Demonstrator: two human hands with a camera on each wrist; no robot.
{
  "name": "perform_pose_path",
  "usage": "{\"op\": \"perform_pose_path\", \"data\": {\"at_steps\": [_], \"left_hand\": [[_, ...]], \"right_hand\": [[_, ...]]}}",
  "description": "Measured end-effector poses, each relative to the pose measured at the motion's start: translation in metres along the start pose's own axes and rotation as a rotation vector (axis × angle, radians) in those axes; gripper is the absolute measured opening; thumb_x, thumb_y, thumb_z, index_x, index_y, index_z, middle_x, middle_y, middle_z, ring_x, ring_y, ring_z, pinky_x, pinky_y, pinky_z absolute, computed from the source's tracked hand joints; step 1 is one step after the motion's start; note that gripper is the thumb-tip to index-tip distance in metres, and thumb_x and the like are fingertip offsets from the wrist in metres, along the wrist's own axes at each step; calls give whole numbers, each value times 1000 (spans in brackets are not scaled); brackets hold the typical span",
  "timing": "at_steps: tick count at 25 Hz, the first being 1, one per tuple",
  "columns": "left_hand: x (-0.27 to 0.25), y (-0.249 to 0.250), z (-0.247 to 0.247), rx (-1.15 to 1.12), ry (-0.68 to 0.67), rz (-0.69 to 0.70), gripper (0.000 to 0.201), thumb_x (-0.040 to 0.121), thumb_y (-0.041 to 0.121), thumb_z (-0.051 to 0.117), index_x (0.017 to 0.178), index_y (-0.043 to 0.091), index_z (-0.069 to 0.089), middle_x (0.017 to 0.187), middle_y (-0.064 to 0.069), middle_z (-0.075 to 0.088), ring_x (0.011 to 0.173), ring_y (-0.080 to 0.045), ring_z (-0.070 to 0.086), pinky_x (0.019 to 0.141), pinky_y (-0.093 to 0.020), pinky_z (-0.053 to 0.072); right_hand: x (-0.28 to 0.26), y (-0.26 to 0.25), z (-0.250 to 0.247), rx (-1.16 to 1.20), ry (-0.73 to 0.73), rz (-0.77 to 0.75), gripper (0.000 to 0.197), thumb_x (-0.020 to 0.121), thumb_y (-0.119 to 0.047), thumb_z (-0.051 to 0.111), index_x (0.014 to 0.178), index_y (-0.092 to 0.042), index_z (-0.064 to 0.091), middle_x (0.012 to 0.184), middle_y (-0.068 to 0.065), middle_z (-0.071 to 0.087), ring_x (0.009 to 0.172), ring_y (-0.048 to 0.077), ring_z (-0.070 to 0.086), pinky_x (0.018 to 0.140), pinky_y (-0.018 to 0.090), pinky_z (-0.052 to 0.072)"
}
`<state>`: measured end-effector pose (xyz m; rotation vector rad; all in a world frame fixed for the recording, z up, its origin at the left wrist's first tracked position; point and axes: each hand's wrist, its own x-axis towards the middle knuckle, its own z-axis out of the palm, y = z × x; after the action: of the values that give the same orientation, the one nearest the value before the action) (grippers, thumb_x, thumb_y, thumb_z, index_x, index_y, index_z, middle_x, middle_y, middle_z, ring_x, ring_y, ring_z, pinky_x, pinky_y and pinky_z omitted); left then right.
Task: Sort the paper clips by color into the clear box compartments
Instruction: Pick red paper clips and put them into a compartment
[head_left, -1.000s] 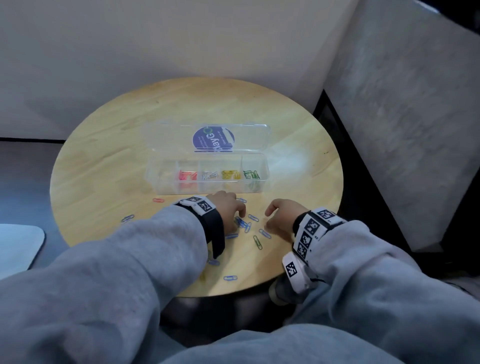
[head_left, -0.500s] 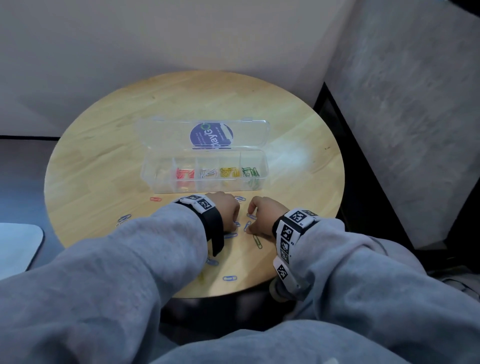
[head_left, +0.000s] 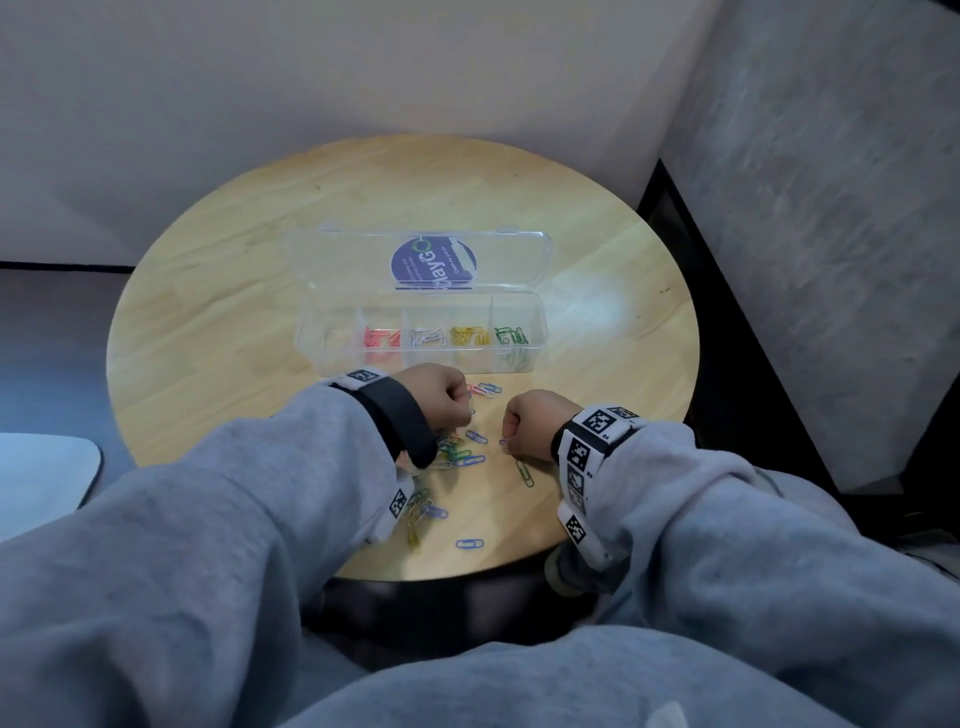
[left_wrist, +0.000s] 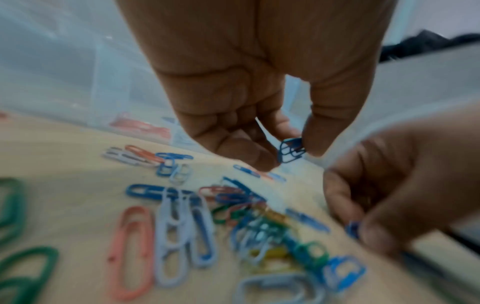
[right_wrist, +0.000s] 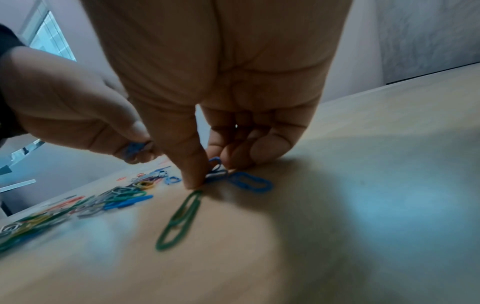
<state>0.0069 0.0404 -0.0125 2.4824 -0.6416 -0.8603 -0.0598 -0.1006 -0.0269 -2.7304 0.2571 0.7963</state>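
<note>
Nearest the table edge, a green clip (right_wrist: 182, 218) lies lengthwise toward the right hand (head_left: 530, 426), which pinches, it seems, a blue clip (right_wrist: 217, 164) at the wood. Just beside it, the left hand (head_left: 441, 397) pinches blue clips (left_wrist: 291, 150). Beyond both stands the clear box (head_left: 311, 343), its leftmost compartment nearer the left hand.

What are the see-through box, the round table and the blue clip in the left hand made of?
Clear box: looks like hard glossy plastic; you see the clips through its walls.
Round table: looks like pale wood, smooth and slightly shiny, with grain lines and a light glare.
Blue clip, pinched by the left hand: thin bent wire, probably metal under a colored coating, though the core is hidden.
</note>
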Motion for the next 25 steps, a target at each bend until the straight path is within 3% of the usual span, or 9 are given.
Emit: {"op": "perform_pose_path", "data": {"at_steps": [3, 7, 9, 12, 15, 17, 19, 22, 25], "left_hand": [[-2, -3, -9, -412, 2, -67, 27, 80, -1, 59, 63, 14, 47, 64, -6, 59, 62, -19, 57, 70, -31, 49], [-9, 1, -13, -722, -36, -96, 29, 85, -11, 52, 67, 11, 45, 54, -7, 63, 44, -10, 58, 47, -19, 48], [-11, 2, -14, -823, -70, -121, 26, 87, -10, 48, 73, 12, 49, 48, -2, 63, 43, -8, 60, 44, -17, 48], [-15, 7, -14, -905, -114, -183, 25, 92, -6, 42, 82, 12, 57, 51, -3, 60, 43, -9, 62, 43, -15, 50], [-18, 14, -12, -948, -122, -270, 24, 94, 4, 38, 78, 8, 54, 64, -6, 50, 50, -13, 58, 41, -14, 49], [-15, 15, -10, -959, -120, -322, 23, 93, 11, 42, 73, 8, 52, 65, -4, 46, 43, -11, 52, 37, -13, 43], [-11, 17, -9, -828, -114, -358, 29, 94, 20, 46, 68, 10, 50, 62, -1, 40, 37, -8, 41, 35, -13, 33], [-6, 16, -5, -233, -63, -195, 29, 90, 30, 57, 67, 15, 48, 61, 1, 41, 55, -16, 40, 50, -23, 31], [-7, 19, 2, 154, -46, -27, 19, 77, 27, 72, 82, 20, 55, 66, 7, 45, 68, -17, 47, 56, -23, 33]], "right_hand": [[-1, 0, 2, -69, -18, 3, 25, 87, -21, 56, 101, -4, 69, 109, 11, 68, 99, 27, 63, 81, 32, 50], [-8, 4, -5, 10, 14, 10, 9, 84, -14, 57, 76, -15, 58, 94, 6, 65, 87, 23, 59, 71, 28, 47], [-8, 15, -6, 286, 53, 92, 18, 81, -7, 58, 70, -19, 52, 80, 4, 60, 70, 18, 58, 60, 22, 44], [-11, 27, -9, 967, -30, 167, 22, 86, 9, 46, 76, -10, 52, 66, 11, 46, 39, 14, 47, 49, 20, 39], [-12, 33, -12, 1246, -84, 276, 26, 88, 9, 29, 76, -4, 47, 67, 8, 34, 52, 18, 36, 55, 25, 29], [-14, 37, -14, 1213, -116, 304, 23, 87, 6, 29, 72, -6, 42, 66, 7, 31, 55, 17, 29, 55, 25, 24], [-20, 33, -17, 915, -157, 259, 19, 89, -2, 39, 71, -8, 42, 65, 9, 36, 54, 19, 32, 54, 28, 26], [-28, 28, -14, 144, -102, 157, 12, 90, -22, 51, 90, -11, 49, 79, 7, 50, 74, 23, 46, 68, 29, 38], [-29, 24, -6, 36, -5, 142, 19, 86, -27, 59, 97, -12, 63, 105, 10, 68, 84, 20, 52, 76, 27, 44]]}}
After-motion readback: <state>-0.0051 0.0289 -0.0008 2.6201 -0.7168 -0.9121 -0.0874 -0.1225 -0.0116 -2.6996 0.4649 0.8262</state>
